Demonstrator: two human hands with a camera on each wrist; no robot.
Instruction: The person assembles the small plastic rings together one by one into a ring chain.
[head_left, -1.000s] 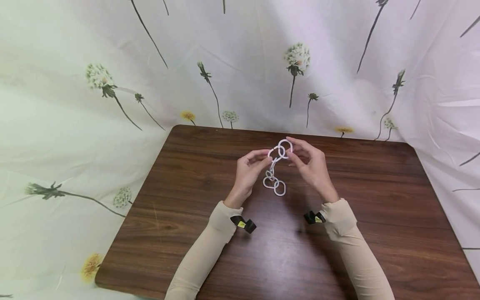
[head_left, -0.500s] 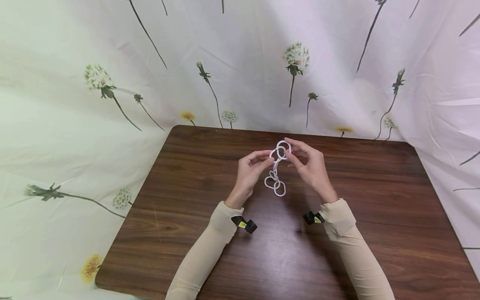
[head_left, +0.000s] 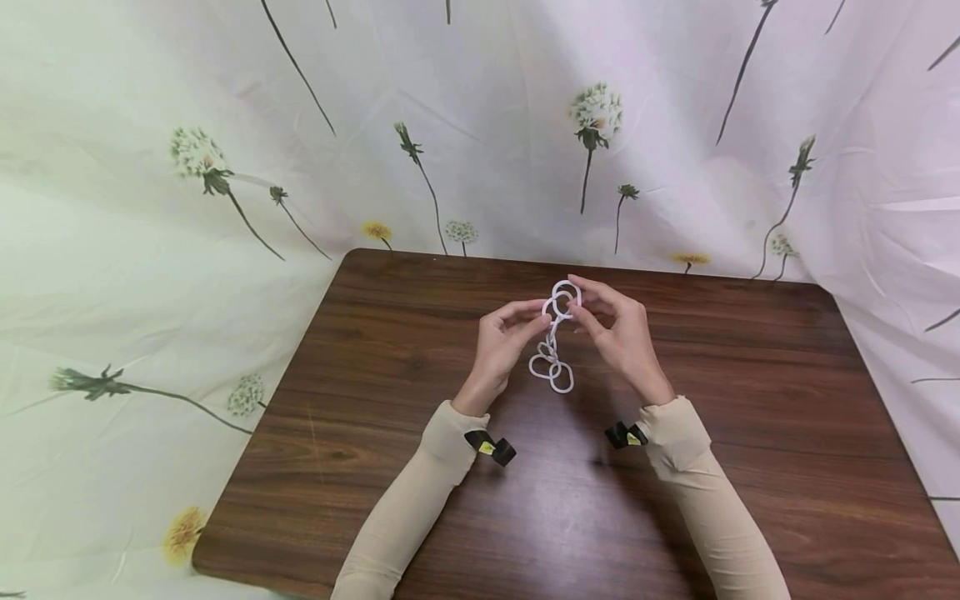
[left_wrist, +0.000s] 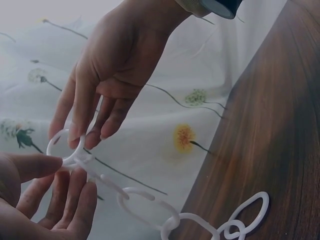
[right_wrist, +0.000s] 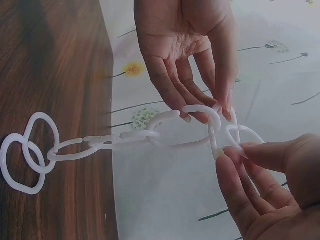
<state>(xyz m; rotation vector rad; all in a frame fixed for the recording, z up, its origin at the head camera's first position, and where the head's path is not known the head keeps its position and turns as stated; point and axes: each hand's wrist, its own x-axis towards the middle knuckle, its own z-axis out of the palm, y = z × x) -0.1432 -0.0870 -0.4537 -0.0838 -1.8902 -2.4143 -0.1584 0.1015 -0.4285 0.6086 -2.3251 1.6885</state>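
Note:
A chain of white plastic links [head_left: 552,354] hangs between my hands, above the table. My left hand [head_left: 502,342] pinches one of its upper links between thumb and fingers. With thumb and index finger, my right hand [head_left: 618,329] holds the topmost link [head_left: 566,283], which overlaps the left hand's link. The right wrist view shows a gap in the side of an upper link [right_wrist: 164,116]. Several more links dangle below, ending in an oval end link [right_wrist: 4,165]. Fingertips partly hide where the two held links meet.
Below the hands lies a dark brown wooden table [head_left: 360,375] with rounded corners. A white cloth [head_left: 510,167] printed with dandelions hangs behind it and along the sides. Small black cameras [head_left: 491,447] are strapped at the beige sleeves [head_left: 408,500].
My left hand has shifted slightly right and my right hand slightly left. The two held links now overlap more, and the hanging links have swung a little.

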